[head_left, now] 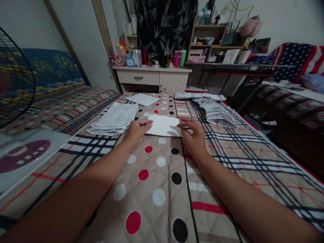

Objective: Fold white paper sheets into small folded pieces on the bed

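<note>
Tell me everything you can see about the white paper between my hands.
The white paper is a plain, wide, roughly rectangular piece without visible print. It lies nearly flat on, or just above, the patterned bedspread. The left hand touches its left end, the right hand its right end. Whether it is folded is unclear.

Head-worn view — forward and down, over both hands [196, 136].

Printed sheets [119, 114], lettering blurred, none readable
</note>
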A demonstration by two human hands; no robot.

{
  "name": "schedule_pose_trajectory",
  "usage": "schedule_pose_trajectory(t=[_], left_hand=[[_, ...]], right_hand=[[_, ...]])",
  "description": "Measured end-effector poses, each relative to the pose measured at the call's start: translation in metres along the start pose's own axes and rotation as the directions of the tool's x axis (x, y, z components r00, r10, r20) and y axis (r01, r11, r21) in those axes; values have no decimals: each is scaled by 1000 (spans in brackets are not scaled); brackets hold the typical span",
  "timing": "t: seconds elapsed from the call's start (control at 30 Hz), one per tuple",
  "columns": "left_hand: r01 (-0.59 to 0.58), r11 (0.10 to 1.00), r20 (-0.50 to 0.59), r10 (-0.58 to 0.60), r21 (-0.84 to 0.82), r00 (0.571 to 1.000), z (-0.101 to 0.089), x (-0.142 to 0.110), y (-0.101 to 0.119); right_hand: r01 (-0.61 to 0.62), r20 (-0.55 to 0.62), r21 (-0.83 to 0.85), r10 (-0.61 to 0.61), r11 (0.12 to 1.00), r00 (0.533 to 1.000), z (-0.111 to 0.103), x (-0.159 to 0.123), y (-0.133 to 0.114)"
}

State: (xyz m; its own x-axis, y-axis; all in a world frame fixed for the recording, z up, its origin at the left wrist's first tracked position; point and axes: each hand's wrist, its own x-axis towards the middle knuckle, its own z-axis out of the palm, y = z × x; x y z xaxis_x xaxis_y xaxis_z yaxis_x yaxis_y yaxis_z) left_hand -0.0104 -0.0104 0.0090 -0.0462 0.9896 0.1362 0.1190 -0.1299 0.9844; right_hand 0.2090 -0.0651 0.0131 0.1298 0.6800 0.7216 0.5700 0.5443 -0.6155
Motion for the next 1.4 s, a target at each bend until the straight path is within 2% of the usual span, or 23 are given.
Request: schedule_pose_trajectory(t=[0.1,0.17,0.23,0.3,0.37,0.47,0.57,0.67,0.77,0.87,0.97,1.07,1.13,1.27,1.33,1.4], left_hand=[[98,975,99,-79,-202,992,3,-2,6],[167,935,203,-105,-312,973,5,-4,10],[191,926,275,-100,-327,956,5,-5,10],[176,947,317,-86,-267,944,5,-5,8],[112,979,337,-50,-170,940,4,-4,4],[-92,996,345,81,16,935,4,-3,1],[-339,922,352,260,185,899,5,-3,3],[-474,829,348,368,296,862,5,-5,5],[-496,786,332,387,368,860,5,-7,5],[-482,792,331,372,374,867,6,-8,5],[-417,835,293,324,358,900,8,-7,3],[-334,841,209,268,425,940,8,-5,0],[-361,772,180,314,524,932,7,-4,-1],[-499,560,220,491,662,843,8,-7,4],[-560,476,299,517,678,802,10,-11,8],[-645,415,449,478,642,755,13,-15,10]], right_hand=[[131,221,-35,-120,991,968,2,-1,-9],[139,326,-112,-96,984,940,4,-2,-10],[106,356,-199,-29,974,934,4,-2,-9],[72,358,-243,21,967,934,3,-1,-8],[52,365,-263,49,963,930,2,-1,-9],[33,371,-298,84,954,925,0,-1,-11],[31,385,-329,104,944,917,0,-1,-13],[45,414,-340,106,939,904,1,-2,-15],[44,415,-346,110,937,903,2,-2,-15],[28,405,-350,125,936,906,3,-2,-14],[2,389,-339,138,941,911,5,-3,-11],[-21,382,-329,153,944,912,5,-2,-10],[-24,386,-336,161,942,908,6,-2,-10],[-16,399,-332,155,943,904,7,-3,-9],[-42,358,-308,157,950,920,7,-3,-5],[-102,278,-275,181,956,944,7,-3,2]])
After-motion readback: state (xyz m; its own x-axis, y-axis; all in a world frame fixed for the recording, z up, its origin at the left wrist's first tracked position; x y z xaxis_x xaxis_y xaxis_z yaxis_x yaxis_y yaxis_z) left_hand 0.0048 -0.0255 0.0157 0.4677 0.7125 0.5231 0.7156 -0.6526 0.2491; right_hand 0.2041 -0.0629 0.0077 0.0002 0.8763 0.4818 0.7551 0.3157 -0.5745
